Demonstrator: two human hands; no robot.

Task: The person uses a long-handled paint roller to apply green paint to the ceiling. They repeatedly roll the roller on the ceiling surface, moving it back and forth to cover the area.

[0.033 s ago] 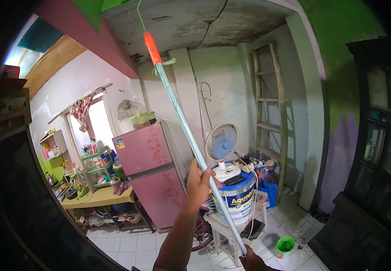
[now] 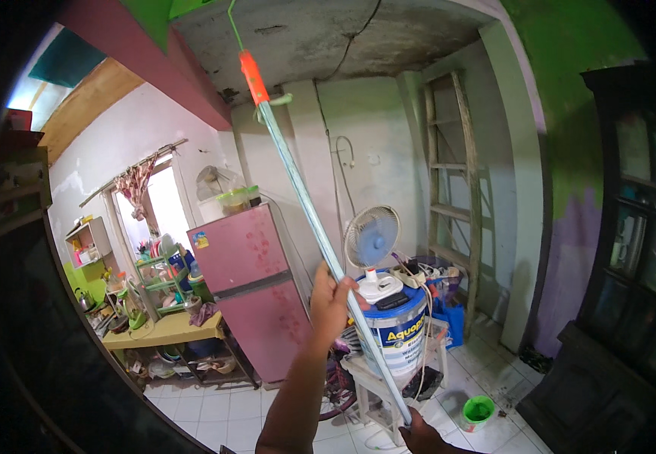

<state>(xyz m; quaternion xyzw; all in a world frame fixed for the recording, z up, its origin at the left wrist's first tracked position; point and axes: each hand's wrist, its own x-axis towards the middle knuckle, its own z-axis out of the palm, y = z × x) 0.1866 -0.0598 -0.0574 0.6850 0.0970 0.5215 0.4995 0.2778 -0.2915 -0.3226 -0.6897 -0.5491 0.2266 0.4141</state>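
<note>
A long pale-blue pole (image 2: 301, 193) slants from lower right to upper left, tipped by an orange handle (image 2: 253, 79) with a thin green rod (image 2: 235, 30) reaching up to the frame's top edge, where its end is hard to make out. A pale green strip (image 2: 276, 100) hangs where handle and pole meet. My left hand (image 2: 331, 303) is wrapped round the pole near its middle, in front of a white fan. My right hand (image 2: 417, 427) grips the pole's lower end at the bottom of the view, low over the tiled floor.
A pink fridge (image 2: 241, 257) and cluttered yellow counter (image 2: 157, 333) stand left. The fan (image 2: 369, 234) tops a large bucket (image 2: 392, 340) on a white stool (image 2: 437, 340). A wooden ladder (image 2: 449, 208) leans behind. A dark cabinet (image 2: 608, 303) is right, a green pail (image 2: 478, 412) below.
The upper end of the pole has shifted very slightly up and left. Both my hands keep their grip, almost in the same places.
</note>
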